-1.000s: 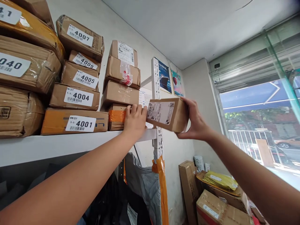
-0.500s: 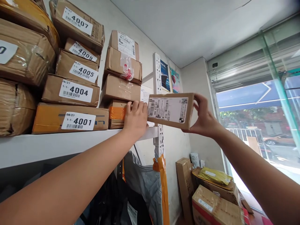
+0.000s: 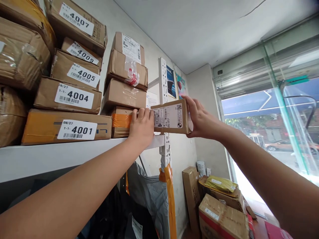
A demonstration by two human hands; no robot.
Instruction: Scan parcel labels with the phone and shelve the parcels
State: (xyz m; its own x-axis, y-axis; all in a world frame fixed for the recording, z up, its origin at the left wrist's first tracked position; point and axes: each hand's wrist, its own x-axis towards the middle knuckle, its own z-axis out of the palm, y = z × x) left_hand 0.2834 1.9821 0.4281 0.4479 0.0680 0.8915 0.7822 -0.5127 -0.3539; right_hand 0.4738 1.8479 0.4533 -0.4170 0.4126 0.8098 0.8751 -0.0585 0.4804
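A brown cardboard box (image 3: pixel 171 116) with a white shipping label is held at its right end by my right hand (image 3: pixel 199 118), thumb below and fingers on top. Its left end is beside my left hand (image 3: pixel 142 124), partly hidden behind the fingers. My left hand lies with bent fingers against the front of the lowest box (image 3: pixel 121 120), which has orange tape, at the shelf's right end. Whether it also grips the labelled box cannot be made out. More brown boxes (image 3: pixel 124 94) are stacked above the taped one.
Boxes numbered 4001 (image 3: pixel 104 127) to 4009 fill the white shelf (image 3: pixel 62 154) on the left. A perforated white post (image 3: pixel 163 79) rises behind the held box. Cartons (image 3: pixel 221 215) and yellow mailers (image 3: pixel 220 183) lie low right, near a glass door.
My right hand has moved the labelled box left, so its left end now sits behind my left fingers. The view has shifted slightly to the right.
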